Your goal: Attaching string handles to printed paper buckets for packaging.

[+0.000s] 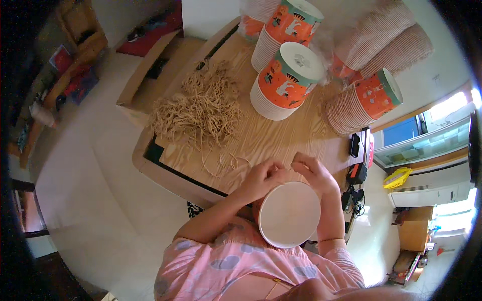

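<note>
A paper bucket (290,215), white inside and orange outside, rests against my chest with its open mouth facing up toward me. At its far rim my left hand (266,176) is closed in a pinch. Just to the right, my right hand (312,171) pinches too, the fingertips of both hands close together. What the fingers hold is too small to make out. Left of them on the wooden table (241,155) lies a tangled heap of tan paper twine (206,108). A few loose strands (221,165) trail from it toward my left hand.
Stacks of orange and green buckets stand upside down, one in the middle (286,83), another behind (281,40). A tilted stack (361,103) is on the right, near plastic-wrapped stacks (376,40). An open cardboard box (155,75) adjoins the table's left. Black adapters (356,173) line the right edge.
</note>
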The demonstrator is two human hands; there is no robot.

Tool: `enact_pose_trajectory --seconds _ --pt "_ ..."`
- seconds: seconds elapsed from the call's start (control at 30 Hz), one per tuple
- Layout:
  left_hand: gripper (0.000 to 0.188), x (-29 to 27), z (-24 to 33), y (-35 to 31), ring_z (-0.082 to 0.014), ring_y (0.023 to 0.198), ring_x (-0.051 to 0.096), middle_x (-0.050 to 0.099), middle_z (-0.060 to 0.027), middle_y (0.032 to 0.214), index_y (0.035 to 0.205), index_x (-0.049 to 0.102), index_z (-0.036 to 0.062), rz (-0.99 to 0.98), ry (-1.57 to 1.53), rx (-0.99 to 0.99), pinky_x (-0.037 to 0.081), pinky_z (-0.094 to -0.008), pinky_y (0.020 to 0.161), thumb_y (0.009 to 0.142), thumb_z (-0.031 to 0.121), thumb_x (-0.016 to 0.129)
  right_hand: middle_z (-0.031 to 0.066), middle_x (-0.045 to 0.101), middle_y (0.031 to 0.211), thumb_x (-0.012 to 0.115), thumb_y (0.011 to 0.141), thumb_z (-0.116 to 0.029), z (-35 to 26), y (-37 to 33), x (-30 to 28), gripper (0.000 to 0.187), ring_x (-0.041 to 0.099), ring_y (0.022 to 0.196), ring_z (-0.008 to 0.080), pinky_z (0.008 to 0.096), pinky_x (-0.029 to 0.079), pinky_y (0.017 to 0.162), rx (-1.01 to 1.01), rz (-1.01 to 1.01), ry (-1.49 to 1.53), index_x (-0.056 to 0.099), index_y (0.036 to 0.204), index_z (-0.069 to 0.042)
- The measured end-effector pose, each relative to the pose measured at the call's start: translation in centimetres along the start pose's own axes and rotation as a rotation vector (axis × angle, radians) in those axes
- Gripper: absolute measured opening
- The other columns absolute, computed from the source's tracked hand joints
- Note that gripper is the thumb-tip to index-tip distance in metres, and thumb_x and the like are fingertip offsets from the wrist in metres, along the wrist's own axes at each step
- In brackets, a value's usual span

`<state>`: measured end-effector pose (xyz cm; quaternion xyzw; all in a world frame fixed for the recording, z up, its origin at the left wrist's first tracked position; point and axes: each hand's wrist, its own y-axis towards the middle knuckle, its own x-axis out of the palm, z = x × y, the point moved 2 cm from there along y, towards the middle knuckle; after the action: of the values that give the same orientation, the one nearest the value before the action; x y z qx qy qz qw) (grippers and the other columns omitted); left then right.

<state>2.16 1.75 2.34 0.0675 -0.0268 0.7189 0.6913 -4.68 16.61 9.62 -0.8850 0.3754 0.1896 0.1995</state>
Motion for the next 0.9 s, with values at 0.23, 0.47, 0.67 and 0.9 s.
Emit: enact_pose_trajectory --seconds 0.23,0.47,0.67,0.9 --pt "0.018 -2.8 1.0 0.8 -0.0093 0.070 0.051 0.050 -0.0025 0.078 0.072 0.058 0.0034 -0.301 0.135 0.206 0.042 -0.0211 0.062 0.080 0.015 0.068 0.0027 0.052 0.077 0.057 0.086 -0.008 2.4 1.6 -0.1 0.009 0.049 0.073 0.0103 0.0252 0.042 0.069 0.021 -0.079 -0.100 0.053 0.086 0.000" --pt "0.012 -2.9 0.9 0.8 -0.0148 0.074 0.054 0.049 -0.0051 0.090 0.087 0.068 0.0080 -0.336 0.200 0.245 0.045 -0.0285 0.066 0.079 0.017 0.068 0.0031 0.060 0.076 0.063 0.084 -0.016 6.4 3.2 2.0 0.014 0.053 0.071 0.0113 0.0287 0.045 0.064 0.003 -0.238 -0.031 0.061 0.089 -0.004" --pt "0.016 -2.0 -0.7 0.8 -0.0149 0.076 0.054 0.050 -0.0055 0.087 0.088 0.067 0.0066 -0.240 0.406 0.430 0.046 -0.0282 0.063 0.076 0.017 0.072 0.0019 0.061 0.076 0.063 0.083 -0.013 5.3 2.4 1.4 0.012 0.054 0.071 0.0103 0.0267 0.045 0.064 0.119 -0.209 0.076 0.061 0.087 -0.001" --pt "0.016 -1.5 -0.5 0.9 -0.0117 0.068 0.055 0.054 -0.0042 0.081 0.086 0.065 0.0066 -0.219 0.097 0.131 0.044 -0.0249 0.059 0.077 0.019 0.069 0.0015 0.059 0.071 0.061 0.081 -0.005 0.6 0.2 0.8 0.005 0.053 0.068 0.0080 0.0234 0.043 0.063 0.128 0.086 -0.056 0.061 0.080 0.000"
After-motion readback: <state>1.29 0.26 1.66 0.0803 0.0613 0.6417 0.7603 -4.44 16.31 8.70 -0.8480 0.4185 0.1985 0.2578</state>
